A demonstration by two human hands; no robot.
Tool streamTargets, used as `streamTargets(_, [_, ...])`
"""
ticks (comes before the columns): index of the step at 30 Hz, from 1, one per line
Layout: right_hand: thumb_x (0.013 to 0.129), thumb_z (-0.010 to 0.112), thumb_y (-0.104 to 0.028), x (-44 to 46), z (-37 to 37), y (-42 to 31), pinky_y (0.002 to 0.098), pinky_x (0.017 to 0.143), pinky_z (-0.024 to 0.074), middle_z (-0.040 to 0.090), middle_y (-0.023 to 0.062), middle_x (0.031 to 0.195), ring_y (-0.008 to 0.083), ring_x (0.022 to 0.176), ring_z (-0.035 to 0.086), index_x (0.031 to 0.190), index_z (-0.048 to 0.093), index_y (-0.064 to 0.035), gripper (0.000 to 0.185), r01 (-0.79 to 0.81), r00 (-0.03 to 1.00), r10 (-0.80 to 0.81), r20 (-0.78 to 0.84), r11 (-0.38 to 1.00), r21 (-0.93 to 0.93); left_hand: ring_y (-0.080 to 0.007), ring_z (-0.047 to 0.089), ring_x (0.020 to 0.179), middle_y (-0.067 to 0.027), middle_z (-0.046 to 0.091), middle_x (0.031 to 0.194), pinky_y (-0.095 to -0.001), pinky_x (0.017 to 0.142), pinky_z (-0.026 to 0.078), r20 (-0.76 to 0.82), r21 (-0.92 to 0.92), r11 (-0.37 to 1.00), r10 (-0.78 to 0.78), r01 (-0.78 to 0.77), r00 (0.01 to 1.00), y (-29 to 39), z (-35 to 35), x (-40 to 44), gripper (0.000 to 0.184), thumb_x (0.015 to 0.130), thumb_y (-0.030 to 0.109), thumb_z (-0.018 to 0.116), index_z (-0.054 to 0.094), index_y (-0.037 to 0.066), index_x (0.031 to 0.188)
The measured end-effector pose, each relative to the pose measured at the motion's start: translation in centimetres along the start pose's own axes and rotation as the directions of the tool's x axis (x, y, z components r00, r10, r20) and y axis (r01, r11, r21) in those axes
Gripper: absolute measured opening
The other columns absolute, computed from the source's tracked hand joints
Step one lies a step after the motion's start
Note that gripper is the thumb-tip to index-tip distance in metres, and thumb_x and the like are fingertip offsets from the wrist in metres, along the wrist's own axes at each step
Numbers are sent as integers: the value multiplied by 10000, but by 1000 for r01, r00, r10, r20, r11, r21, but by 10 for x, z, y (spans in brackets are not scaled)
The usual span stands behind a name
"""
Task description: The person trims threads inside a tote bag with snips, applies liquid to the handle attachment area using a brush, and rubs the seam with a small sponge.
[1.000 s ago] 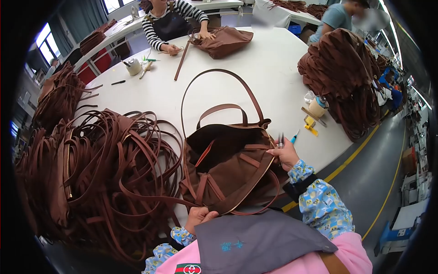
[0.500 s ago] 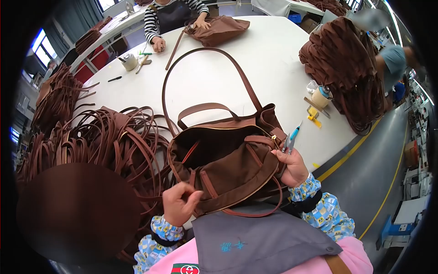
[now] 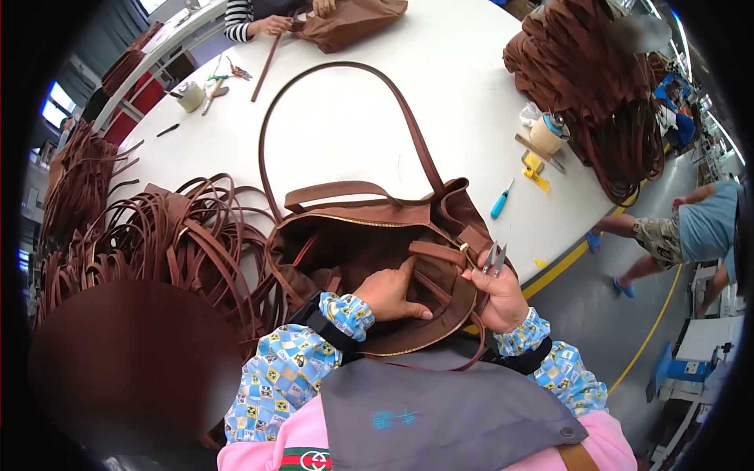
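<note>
A brown bag [image 3: 353, 212] with a gold zipper lies open in front of me, its long strap arching over the white table. My left hand [image 3: 393, 294] is at the bag's opening, thumb and fingers apart, over the brown lining near an inner strap. My right hand [image 3: 499, 297] holds small metal snips [image 3: 494, 257], blades pointing up, beside the zipper end [image 3: 463, 247] at the bag's right edge. A teal-handled tool [image 3: 500, 202] lies on the table just beyond that edge.
Brown straps and bags [image 3: 173, 235] are heaped at the left. Another bag pile [image 3: 585, 86] stands at the right, near a glue pot [image 3: 547, 133] and yellow tool [image 3: 535, 169]. A co-worker's hands [image 3: 275, 25] handle a bag across the white table [image 3: 338, 118]. Someone walks in the aisle.
My left hand has moved from the bag's near left edge to the right, over its opening. My right hand keeps the snips. The person at the right has moved along the aisle.
</note>
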State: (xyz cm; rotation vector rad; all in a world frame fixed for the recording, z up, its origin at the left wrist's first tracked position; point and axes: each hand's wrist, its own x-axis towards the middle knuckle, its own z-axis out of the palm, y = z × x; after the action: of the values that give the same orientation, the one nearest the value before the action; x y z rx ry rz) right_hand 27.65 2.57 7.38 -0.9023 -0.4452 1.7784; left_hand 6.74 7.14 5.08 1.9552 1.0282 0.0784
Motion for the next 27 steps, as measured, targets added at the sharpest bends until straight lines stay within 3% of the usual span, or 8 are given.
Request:
streamTargets(3, [804, 569, 8, 5, -13, 1, 289, 773, 462, 552, 39, 805, 154, 815, 566, 901, 455, -66, 166, 90, 969, -110, -220, 991, -98, -366, 594, 804, -216, 613, 834, -408, 708, 476, 90, 21, 996, -93, 92, 992, -4, 5, -2, 1023, 586, 530, 719, 258, -90, 1256])
streamTargets(6, [810, 574, -19, 17, -37, 16, 251, 649, 466, 569, 46, 807, 141, 759, 568, 885, 461, -75, 147, 149, 932, -226, -282, 951, -269, -360, 593, 818, -220, 608, 855, -407, 711, 477, 123, 8, 991, -131, 131, 984, -2, 11, -12, 1020, 586, 517, 727, 247, -72, 1266])
streamTargets(14, [819, 593, -97, 16, -23, 0, 185, 397, 368, 502, 0, 698, 55, 584, 508, 896, 436, -45, 183, -25, 966, -110, -235, 861, -508, -343, 567, 813, -231, 571, 849, -395, 725, 463, -83, 101, 990, -89, 97, 993, 8, 23, -27, 1004, 610, 501, 714, 241, -96, 1264])
streamTargets(16, [788, 643, -142, 13, -16, -8, 189, 468, 405, 504, 13, 753, 53, 634, 494, 963, 420, -36, 302, -149, 974, 9, -227, 781, -606, -334, 564, 798, -225, 570, 836, -393, 720, 461, -122, 115, 990, -63, 77, 990, 8, 25, -28, 1018, 608, 507, 712, 237, -111, 1263])
streamTargets(18, [715, 695, -124, 8, -2, -8, 225, 696, 437, 470, 55, 947, 72, 786, 464, 1072, 374, -9, 494, -54, 994, -44, -97, 578, -814, -327, 559, 781, -215, 567, 817, -389, 710, 459, -143, 107, 992, -51, 67, 988, 9, 25, -30, 1041, 601, 514, 711, 228, -125, 1267])
streamTargets(20, [695, 665, -70, 8, -9, 4, 235, 734, 424, 464, 62, 967, 90, 819, 463, 1093, 364, -17, 502, 83, 993, -117, 28, 502, -861, -328, 557, 774, -212, 565, 810, -388, 705, 459, -135, 109, 990, -73, 88, 988, 9, 25, -30, 1049, 599, 513, 713, 222, -125, 1271])
streamTargets(23, [688, 631, -37, 8, -10, 4, 239, 799, 391, 438, 50, 992, 100, 881, 438, 1099, 363, -32, 490, 30, 997, -74, -27, 677, -735, -329, 556, 766, -206, 561, 799, -384, 697, 460, -135, 92, 989, -107, 120, 985, 8, 27, -31, 1057, 597, 503, 720, 210, -122, 1279])
streamTargets(27, [686, 636, -26, 3, -19, 9, 236, 841, 361, 405, 33, 1017, 94, 924, 413, 1094, 368, -43, 489, 84, 995, -95, 19, 750, -656, -328, 555, 763, -193, 561, 792, -382, 685, 459, -154, 22, 988, -145, 150, 977, 8, 27, -34, 1060, 585, 455, 751, 194, -95, 1300])
